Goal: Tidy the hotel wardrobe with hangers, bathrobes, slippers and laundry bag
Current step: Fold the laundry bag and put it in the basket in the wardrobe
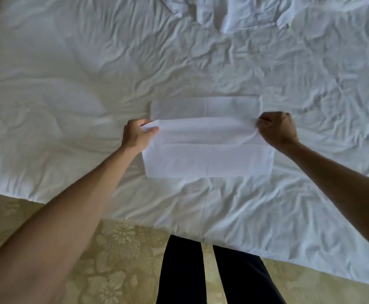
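A flat white laundry bag [207, 159] lies on the white bed sheet [69, 95], partly folded, with its near part raised over the far part. My left hand [136, 134] pinches the bag's left corner between thumb and fingers. My right hand [277, 130] grips the right corner with curled fingers. The fold edge stretches taut between both hands, a little above the bed.
Crumpled white fabric [234, 14] lies at the far edge of the bed. The bed's near edge runs diagonally above a patterned beige carpet [113, 260]. My dark trouser legs [218, 275] stand against the bed edge.
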A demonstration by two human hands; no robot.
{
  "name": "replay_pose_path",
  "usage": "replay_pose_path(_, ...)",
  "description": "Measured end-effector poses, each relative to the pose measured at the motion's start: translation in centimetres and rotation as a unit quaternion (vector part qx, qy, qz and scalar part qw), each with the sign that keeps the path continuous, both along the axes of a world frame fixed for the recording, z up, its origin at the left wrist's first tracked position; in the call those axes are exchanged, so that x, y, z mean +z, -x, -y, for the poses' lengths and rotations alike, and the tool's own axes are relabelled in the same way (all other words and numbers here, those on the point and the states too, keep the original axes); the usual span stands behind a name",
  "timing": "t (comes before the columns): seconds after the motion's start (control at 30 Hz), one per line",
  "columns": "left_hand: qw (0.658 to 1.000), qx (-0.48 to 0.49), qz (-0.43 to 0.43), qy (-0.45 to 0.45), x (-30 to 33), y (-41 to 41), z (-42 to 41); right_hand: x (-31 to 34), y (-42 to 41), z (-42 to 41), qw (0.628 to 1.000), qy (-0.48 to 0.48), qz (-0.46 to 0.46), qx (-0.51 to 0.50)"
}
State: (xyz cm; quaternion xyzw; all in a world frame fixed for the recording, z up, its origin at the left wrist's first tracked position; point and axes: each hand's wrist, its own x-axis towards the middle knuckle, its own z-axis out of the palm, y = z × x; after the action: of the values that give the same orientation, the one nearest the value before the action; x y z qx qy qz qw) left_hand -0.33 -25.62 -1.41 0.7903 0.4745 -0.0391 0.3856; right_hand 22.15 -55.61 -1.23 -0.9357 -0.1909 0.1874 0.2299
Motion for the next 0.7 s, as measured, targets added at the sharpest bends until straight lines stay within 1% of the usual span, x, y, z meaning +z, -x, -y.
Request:
replay_pose_path(0.07, 1.000, 0.001, -0.007, -0.002, -1.0, -1.8, -1.5, -0.4, -1.6, -2.1, 0.999, 0.018, 0.010, -0.026)
replay_pose_path(0.27, 0.999, 0.004, -0.036, -0.017, -5.3, -4.9, -3.8, -4.1, -4.0, -6.0, 0.995, 0.082, 0.016, -0.051)
replay_pose_path(0.4, 1.000, -0.008, -0.016, -0.018, -7.6, -5.7, -5.1, -6.1, -4.4, -6.1, 0.991, 0.122, 0.018, -0.058)
replay_pose_path(0.53, 0.999, -0.040, 0.012, -0.021, -7.5, -6.6, -6.1, -6.4, -4.3, -5.6, 0.987, 0.141, 0.015, -0.081)
replay_pose_path(0.6, 0.999, -0.042, 0.020, -0.029, -6.8, -6.8, -6.5, -6.0, -3.8, -5.7, 0.986, 0.134, 0.054, -0.077)
replay_pose_path(0.7, 0.999, 0.027, 0.023, -0.022, -5.9, -6.0, -6.9, -5.1, -0.4, -6.8, 0.985, 0.091, 0.145, -0.033)
